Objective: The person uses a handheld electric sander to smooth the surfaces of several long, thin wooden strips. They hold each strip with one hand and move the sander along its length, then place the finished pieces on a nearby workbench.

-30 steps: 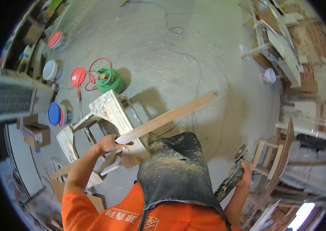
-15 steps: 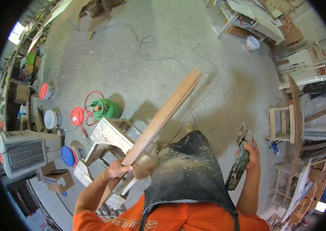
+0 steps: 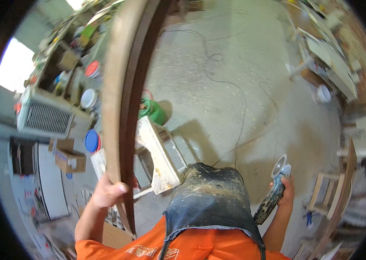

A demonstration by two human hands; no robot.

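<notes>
In the head view, the left hand [image 3: 109, 193] grips a long brown wooden board [image 3: 114, 108], raised near a stained white wooden stand [image 3: 160, 158]; the right hand [image 3: 287, 191] grips a dark, speckled power grinder [image 3: 269, 202]. A rounded green gas cylinder [image 3: 157, 114] stands on the room's grey floor [image 3: 204, 102].

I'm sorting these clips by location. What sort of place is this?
Probably a woodworking workshop: the left hand grips a long wooden board, the right hand holds what looks like an angle grinder, and a stained white stand is on the grey floor.
</notes>
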